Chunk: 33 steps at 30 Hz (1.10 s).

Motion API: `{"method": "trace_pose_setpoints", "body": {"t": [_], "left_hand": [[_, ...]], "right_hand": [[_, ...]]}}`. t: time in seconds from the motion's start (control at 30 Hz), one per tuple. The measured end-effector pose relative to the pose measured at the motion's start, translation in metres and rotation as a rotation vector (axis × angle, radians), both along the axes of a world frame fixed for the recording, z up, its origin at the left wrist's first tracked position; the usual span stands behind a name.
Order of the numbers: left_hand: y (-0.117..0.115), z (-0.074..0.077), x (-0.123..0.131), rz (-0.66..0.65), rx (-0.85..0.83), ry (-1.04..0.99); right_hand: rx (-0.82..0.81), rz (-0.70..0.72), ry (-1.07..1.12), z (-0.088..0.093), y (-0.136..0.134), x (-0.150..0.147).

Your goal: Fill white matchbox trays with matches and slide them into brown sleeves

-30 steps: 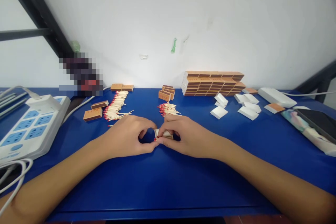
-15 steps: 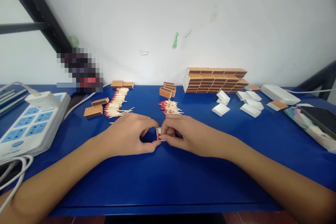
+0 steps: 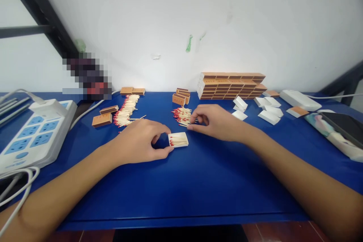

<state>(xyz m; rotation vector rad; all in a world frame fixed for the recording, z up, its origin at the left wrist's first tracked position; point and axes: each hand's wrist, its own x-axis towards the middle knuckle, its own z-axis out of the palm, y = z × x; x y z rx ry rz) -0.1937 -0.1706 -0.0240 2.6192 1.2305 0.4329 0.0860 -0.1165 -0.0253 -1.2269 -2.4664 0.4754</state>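
Head view: power strip [image 3: 36, 132] at your left, stacked matchboxes [image 3: 231, 86] behind, phone [image 3: 344, 128] far right. Two match heaps [image 3: 127, 110] on blue tabletop [image 3: 176, 189]. One tray [image 3: 182, 135] with matches [image 3: 178, 142], left end held in your left grip [image 3: 141, 141]. Your right grip [image 3: 217, 121] narrow, at right heap [image 3: 181, 115]; cannot tell whether it pinches matches.

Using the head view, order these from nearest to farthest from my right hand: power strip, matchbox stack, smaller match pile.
From your right hand:
1. Smaller match pile, immediately to its left.
2. Matchbox stack, farther back.
3. Power strip, at the far left.
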Motion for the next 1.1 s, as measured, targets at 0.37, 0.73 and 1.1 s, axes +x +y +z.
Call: {"method": "trace_pose_setpoints", "body": {"t": [0.37, 0.73, 1.1], "left_hand": [[0.004, 0.001, -0.002, 0.017, 0.01, 0.021], [0.005, 0.003, -0.002, 0.021, 0.016, 0.044], [0.006, 0.004, -0.003, 0.021, 0.024, 0.053]], "right_hand": [[-0.029, -0.019, -0.128, -0.007, -0.003, 0.0], [-0.047, 0.012, -0.15, -0.001, -0.011, -0.003], [0.031, 0.029, -0.094, -0.009, -0.01, -0.013]]}}
